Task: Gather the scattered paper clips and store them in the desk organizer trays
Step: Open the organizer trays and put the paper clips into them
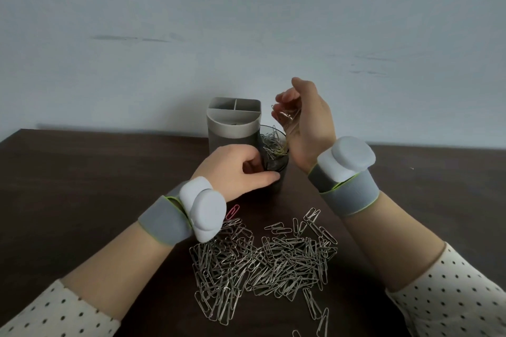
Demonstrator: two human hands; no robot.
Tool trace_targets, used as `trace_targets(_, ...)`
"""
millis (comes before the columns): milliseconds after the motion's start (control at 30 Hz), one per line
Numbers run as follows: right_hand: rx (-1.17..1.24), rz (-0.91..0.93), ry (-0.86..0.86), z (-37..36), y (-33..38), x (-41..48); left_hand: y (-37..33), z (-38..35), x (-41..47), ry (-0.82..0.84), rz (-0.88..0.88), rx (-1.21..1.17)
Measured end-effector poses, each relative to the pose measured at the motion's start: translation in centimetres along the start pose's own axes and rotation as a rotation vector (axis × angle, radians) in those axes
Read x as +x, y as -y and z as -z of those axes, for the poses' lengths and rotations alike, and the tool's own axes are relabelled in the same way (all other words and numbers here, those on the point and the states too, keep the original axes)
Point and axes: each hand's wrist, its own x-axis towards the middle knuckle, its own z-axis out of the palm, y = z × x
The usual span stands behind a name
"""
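A large heap of silver paper clips (262, 262) lies on the dark desk near me, with one pink clip (232, 211) at its upper left edge. Behind it stands a grey desk organizer (232, 128) with divided compartments on top, and a dark round cup (276, 156) against its right side that has clips in it. My left hand (238, 169) grips the near rim and side of that cup. My right hand (304, 120) hovers above the cup, fingers curled around a small bunch of clips that hangs toward the opening.
The dark wooden desk (95, 186) meets a pale wall (246, 22) just behind the organizer. Both wrists carry grey bands with white pods, and dotted cream sleeves cover my forearms.
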Motion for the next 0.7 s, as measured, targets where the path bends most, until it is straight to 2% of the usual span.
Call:
trace_targets(200, -0.085, -0.013, 0.098, -0.4, 0.7, -0.7, -0.2, 0.3, -0.5, -0.012, 0.018, -0.035)
trace_targets(367, -0.073, -0.036, 0.094, -0.5, 1.3, -1.8, -0.1, 0.4, -0.7, -0.039, 0.025, -0.04)
trace_targets(700, -0.115, -0.081, 0.196, 2.9, 2.0, -2.4, 0.7, 0.7, -3.2, -0.332, -0.086, 0.065)
